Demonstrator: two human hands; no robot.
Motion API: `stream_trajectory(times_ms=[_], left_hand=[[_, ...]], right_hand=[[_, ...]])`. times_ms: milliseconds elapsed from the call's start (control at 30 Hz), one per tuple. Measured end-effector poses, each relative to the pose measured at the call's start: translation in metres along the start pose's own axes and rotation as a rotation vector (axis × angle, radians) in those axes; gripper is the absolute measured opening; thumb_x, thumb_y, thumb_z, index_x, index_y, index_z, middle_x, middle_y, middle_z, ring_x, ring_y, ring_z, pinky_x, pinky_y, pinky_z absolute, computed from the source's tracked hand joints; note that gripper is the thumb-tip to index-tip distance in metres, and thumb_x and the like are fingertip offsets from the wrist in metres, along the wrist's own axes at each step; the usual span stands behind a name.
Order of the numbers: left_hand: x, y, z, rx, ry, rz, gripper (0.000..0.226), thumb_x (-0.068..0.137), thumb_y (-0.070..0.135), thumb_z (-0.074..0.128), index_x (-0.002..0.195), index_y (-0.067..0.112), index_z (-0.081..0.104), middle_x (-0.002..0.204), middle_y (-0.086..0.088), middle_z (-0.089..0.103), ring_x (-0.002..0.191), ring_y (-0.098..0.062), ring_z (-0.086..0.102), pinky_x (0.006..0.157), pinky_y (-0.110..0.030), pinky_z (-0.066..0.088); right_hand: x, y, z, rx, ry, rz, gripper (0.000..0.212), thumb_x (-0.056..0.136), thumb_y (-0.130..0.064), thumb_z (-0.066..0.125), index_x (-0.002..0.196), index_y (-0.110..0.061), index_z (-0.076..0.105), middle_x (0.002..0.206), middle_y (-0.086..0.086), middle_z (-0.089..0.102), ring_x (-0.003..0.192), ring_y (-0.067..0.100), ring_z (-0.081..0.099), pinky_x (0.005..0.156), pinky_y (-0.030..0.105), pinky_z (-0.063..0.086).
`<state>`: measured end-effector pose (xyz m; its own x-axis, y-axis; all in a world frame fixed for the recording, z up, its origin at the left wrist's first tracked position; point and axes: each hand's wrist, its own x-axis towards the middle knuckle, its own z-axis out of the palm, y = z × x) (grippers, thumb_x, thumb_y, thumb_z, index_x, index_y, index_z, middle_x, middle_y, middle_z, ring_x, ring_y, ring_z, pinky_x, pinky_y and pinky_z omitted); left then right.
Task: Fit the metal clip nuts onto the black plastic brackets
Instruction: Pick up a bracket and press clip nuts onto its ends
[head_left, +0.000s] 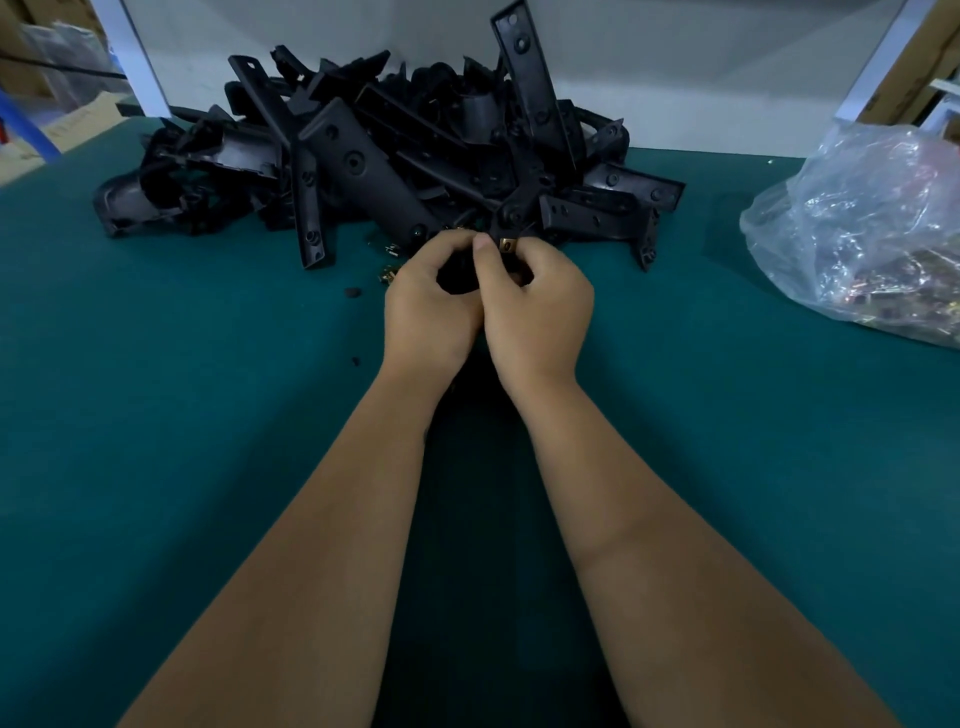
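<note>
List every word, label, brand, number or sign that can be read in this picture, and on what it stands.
None can be read.
Pile of black plastic brackets: no lettering shows.
Clear plastic bag of small parts: no print legible.
Brown cardboard boxes at back: too blurred to tell.

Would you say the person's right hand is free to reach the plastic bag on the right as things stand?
Probably not yet: the right hand pinches a clip nut against a bracket that the left hand holds. The mat towards the plastic bag looks bare.
</note>
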<state>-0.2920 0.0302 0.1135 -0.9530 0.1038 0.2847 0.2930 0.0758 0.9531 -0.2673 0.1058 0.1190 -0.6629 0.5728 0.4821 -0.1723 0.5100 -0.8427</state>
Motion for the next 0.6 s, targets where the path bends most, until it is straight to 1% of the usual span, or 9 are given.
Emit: stream_trajectory(times_ms=[67,133,233,300,367,433,467,533,600], left_hand=[[0.000,-0.001,0.000,-0.002,-0.028,0.004,0.027,0.085,0.010,0.069,0.100,0.033,0.069,0.088,0.019,0.071,0.085,0.000,0.066,0.071,-0.015,0.052],[0.001,-0.002,-0.001,-0.005,-0.035,0.007,0.027,0.084,0.011,0.070,0.102,0.032,0.070,0.090,0.018,0.071,0.087,-0.001,0.066,0.072,-0.015,0.052],[0.005,-0.004,-0.004,-0.100,0.023,-0.036,0.026,0.084,0.012,0.073,0.105,0.027,0.070,0.098,0.012,0.072,0.092,-0.005,0.068,0.076,-0.019,0.054],[0.010,-0.004,-0.011,-0.249,0.117,-0.108,0.028,0.085,0.017,0.075,0.111,0.021,0.068,0.108,0.003,0.072,0.102,-0.013,0.068,0.087,-0.030,0.056],[0.016,-0.004,-0.021,-0.398,0.225,-0.189,0.028,0.086,0.020,0.075,0.113,0.020,0.066,0.108,0.001,0.070,0.100,-0.014,0.067,0.090,-0.035,0.057],[0.021,-0.003,-0.031,-0.546,0.291,-0.240,0.021,0.089,0.019,0.073,0.109,0.019,0.066,0.100,0.004,0.068,0.090,-0.009,0.065,0.082,-0.030,0.058],[0.023,-0.004,-0.035,-0.592,0.306,-0.252,0.017,0.090,0.019,0.072,0.106,0.019,0.066,0.097,0.005,0.067,0.088,-0.008,0.064,0.080,-0.028,0.057],[0.025,-0.005,-0.039,-0.622,0.316,-0.271,0.010,0.092,0.020,0.070,0.100,0.021,0.065,0.095,0.005,0.065,0.089,-0.011,0.062,0.081,-0.028,0.056],[0.026,-0.006,-0.039,-0.644,0.310,-0.294,0.007,0.092,0.020,0.069,0.098,0.022,0.065,0.097,0.004,0.065,0.092,-0.012,0.062,0.081,-0.026,0.056]], right_hand=[[0.002,0.002,-0.002,-0.057,0.021,-0.052,0.029,0.090,-0.034,0.065,0.070,-0.013,0.066,0.067,-0.005,0.063,0.070,0.016,0.059,0.064,0.036,0.050],[0.003,0.003,-0.004,-0.076,-0.005,-0.059,0.029,0.091,-0.036,0.064,0.074,-0.014,0.067,0.070,-0.006,0.064,0.071,0.014,0.060,0.064,0.036,0.051],[0.003,0.004,-0.003,-0.064,-0.161,-0.023,0.027,0.095,-0.039,0.056,0.100,-0.016,0.071,0.089,-0.006,0.068,0.087,0.011,0.062,0.077,0.037,0.053],[0.001,0.005,-0.003,-0.043,-0.229,-0.010,0.028,0.098,-0.036,0.051,0.112,-0.019,0.068,0.095,-0.010,0.067,0.090,0.006,0.060,0.081,0.034,0.052],[0.000,0.007,-0.006,-0.055,-0.262,-0.033,0.019,0.097,-0.029,0.050,0.104,-0.024,0.067,0.084,-0.015,0.065,0.082,0.002,0.060,0.073,0.029,0.051],[0.000,0.009,-0.010,-0.122,-0.370,-0.079,0.017,0.096,-0.026,0.050,0.096,-0.028,0.067,0.074,-0.013,0.064,0.071,0.005,0.060,0.065,0.031,0.049],[-0.001,0.010,-0.012,-0.152,-0.452,-0.100,0.014,0.095,-0.029,0.052,0.093,-0.029,0.066,0.069,-0.011,0.062,0.066,0.007,0.058,0.061,0.031,0.047],[-0.003,0.007,-0.014,-0.265,-0.634,-0.171,0.011,0.088,-0.042,0.059,0.088,-0.032,0.062,0.061,-0.010,0.056,0.059,0.005,0.052,0.053,0.027,0.036],[-0.006,0.003,-0.014,-0.446,-0.793,-0.276,0.024,0.079,-0.054,0.066,0.086,-0.033,0.058,0.061,-0.012,0.051,0.060,0.004,0.048,0.050,0.025,0.030]])
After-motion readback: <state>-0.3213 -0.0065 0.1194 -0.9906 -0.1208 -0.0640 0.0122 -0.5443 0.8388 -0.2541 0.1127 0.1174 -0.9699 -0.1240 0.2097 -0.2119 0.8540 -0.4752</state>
